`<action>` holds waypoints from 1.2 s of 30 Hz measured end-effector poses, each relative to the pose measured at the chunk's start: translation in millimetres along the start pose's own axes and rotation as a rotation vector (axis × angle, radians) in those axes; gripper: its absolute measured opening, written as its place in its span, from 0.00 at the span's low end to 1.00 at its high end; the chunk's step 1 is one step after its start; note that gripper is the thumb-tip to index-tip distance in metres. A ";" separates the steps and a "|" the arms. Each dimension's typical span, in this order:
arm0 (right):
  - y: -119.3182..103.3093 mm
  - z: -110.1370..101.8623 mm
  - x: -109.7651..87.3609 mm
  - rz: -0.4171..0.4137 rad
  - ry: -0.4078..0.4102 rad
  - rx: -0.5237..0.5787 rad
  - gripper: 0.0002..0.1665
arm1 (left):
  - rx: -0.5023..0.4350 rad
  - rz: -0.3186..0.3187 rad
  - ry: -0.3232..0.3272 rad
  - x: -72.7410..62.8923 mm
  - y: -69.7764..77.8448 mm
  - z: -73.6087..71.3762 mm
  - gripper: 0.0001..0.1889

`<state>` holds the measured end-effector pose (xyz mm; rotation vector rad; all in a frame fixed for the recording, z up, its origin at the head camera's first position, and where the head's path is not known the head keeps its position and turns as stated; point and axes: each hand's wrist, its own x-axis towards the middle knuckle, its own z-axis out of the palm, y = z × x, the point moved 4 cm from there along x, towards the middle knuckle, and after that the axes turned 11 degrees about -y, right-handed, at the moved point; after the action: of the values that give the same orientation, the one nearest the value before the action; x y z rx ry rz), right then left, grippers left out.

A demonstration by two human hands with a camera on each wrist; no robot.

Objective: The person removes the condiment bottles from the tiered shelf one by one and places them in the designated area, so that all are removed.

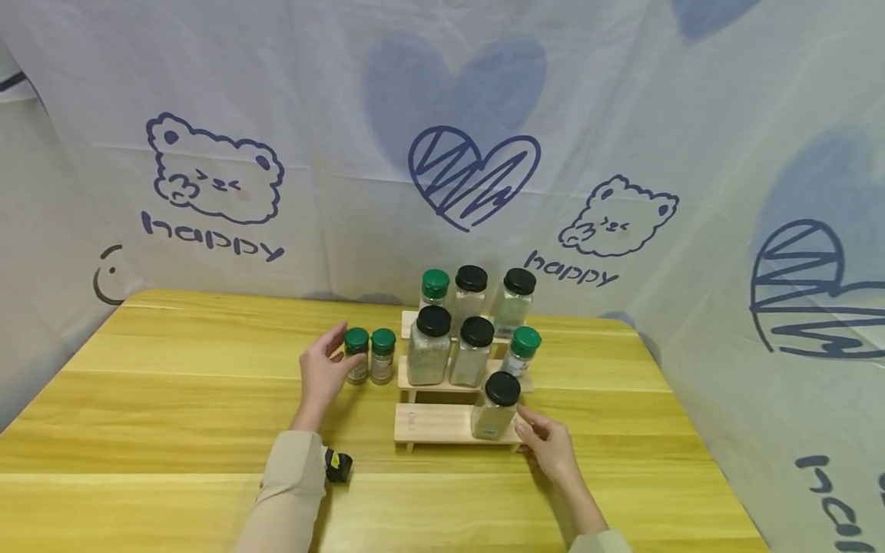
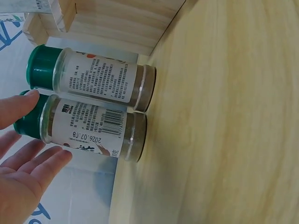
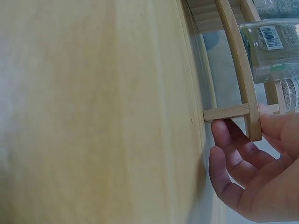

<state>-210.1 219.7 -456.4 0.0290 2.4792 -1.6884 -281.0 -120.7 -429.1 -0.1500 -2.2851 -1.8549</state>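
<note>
My left hand (image 1: pixel 323 372) is at a small green-capped spice jar (image 1: pixel 356 339) standing on the table. In the left wrist view its thumb lies against the cap of this jar (image 2: pixel 88 123), while the fingers spread loosely beneath, not closed round it. A matching jar (image 1: pixel 382 355) stands upright right beside it. At the right end of a tiered wooden rack (image 1: pixel 437 421), my right hand (image 1: pixel 549 447) grips the lowest shelf; the right wrist view has its thumb above the board and curled fingers below, near the leg. A black-capped jar (image 1: pixel 495 407) stands on that shelf, close to the hand.
On the middle tier are two black-capped jars (image 1: pixel 429 353) and a green-capped one (image 1: pixel 523 349). Behind them, the top tier carries a green-capped jar (image 1: pixel 435 284) and two with black caps (image 1: pixel 518 288). A printed cloth (image 1: pixel 332 192) hangs behind the wooden table (image 1: pixel 173 415).
</note>
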 end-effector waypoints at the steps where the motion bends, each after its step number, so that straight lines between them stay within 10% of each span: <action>1: 0.1 0.0 -0.1 -0.001 0.000 0.000 0.20 | 0.007 -0.003 -0.007 -0.9 0.6 -0.2 0.31; 21: 0.8 -0.2 -0.1 -0.012 0.004 -0.008 0.19 | 0.036 0.171 0.213 -29.9 33.7 -8.0 0.23; 36: -0.6 -0.6 0.3 -0.045 0.007 -0.022 0.19 | 0.021 0.239 0.249 -52.9 75.5 -0.2 0.07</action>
<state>-210.4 220.0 -455.7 -0.0230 2.5216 -1.6813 -214.2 -102.7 -368.1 -0.1701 -2.0214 -1.6304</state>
